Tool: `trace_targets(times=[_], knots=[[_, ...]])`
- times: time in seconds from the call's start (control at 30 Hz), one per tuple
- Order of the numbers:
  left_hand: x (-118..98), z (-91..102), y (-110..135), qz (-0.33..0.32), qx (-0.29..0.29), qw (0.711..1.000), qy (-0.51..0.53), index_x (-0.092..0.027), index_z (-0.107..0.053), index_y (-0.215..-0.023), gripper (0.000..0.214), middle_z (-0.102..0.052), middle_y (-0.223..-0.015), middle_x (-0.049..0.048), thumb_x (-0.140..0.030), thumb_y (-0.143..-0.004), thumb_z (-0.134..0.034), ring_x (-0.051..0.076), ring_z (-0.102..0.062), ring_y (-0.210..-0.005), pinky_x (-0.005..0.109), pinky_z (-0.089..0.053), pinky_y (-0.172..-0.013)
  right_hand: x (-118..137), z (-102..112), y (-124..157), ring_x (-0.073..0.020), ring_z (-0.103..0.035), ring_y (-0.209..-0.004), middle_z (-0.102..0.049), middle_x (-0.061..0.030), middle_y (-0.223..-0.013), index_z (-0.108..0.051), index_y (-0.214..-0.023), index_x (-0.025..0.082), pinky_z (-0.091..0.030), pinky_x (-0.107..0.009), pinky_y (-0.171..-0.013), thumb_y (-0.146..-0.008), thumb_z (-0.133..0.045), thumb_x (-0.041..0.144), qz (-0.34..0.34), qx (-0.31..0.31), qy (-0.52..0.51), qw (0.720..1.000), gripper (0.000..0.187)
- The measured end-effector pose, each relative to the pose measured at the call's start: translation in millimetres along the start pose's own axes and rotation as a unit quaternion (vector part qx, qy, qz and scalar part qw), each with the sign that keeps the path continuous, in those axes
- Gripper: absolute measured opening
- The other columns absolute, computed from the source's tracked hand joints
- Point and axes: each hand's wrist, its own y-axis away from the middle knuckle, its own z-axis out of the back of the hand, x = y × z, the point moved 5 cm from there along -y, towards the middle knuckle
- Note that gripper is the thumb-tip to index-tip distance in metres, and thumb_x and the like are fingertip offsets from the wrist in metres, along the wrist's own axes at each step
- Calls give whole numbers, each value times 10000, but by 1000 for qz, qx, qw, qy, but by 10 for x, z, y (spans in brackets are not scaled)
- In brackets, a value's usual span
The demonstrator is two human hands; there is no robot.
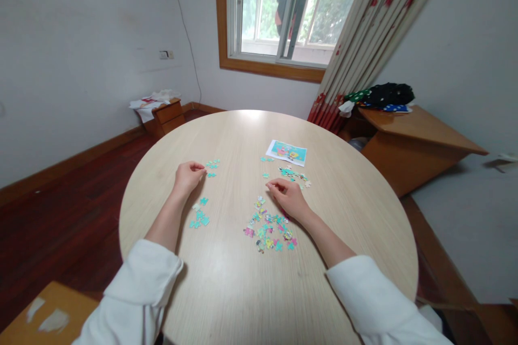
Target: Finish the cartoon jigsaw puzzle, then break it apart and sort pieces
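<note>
My left hand rests on the round wooden table with fingers curled in, fingertips beside a few teal puzzle pieces. More teal pieces lie beside my left forearm. My right hand rests near the table's middle, fingers pinched together; I cannot make out a piece in them. A scatter of colourful pieces lies just in front of that hand, and a small joined cluster sits behind it. A printed reference picture lies farther back.
A wooden desk with dark dotted cloth stands at the right, under a curtain. A small wooden cabinet with papers sits by the left wall. A cardboard box corner shows at bottom left.
</note>
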Motion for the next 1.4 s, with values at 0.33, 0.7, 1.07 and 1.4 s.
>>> trace_targets(times=[0.33,0.7,1.07,1.4], knots=[[-70,-105,62,-100,60,973,-198,-171,-675,-738,166,-695,-808,87,-310,-655,-638,221,-619,-784,305,-423,-684,8,7,0,-114,-483,-536,-604,1,-610,-658,-737,170,-384,-240,-547,-811,-512,331,-3,-6,-8,1000,230],[-678,-751,865,-256,309,905,-143,-169,-619,-710,167,-610,-716,35,-333,-684,-629,159,-525,-651,281,-377,-605,-127,231,-94,-178,-569,-730,-671,-51,-771,-673,-769,184,-407,-307,-716,-819,-498,261,-5,-92,142,986,197],[-792,-818,1029,-262,306,907,-119,-191,-602,-608,253,-592,-614,32,-344,-785,-506,151,-490,-578,290,-350,-577,-90,18,-149,-263,-425,-1145,-540,-111,-1207,-643,-1100,263,-263,-447,-946,-887,-479,319,-16,35,325,945,275],[-807,-784,986,-343,227,896,-167,-171,-660,-1007,344,-636,-1054,104,-308,-882,-370,218,-514,-962,352,-364,-881,26,-63,-103,-254,-443,-1155,-554,-106,-1217,-645,-1112,256,-247,-456,-975,-886,-480,250,13,65,304,950,280]])
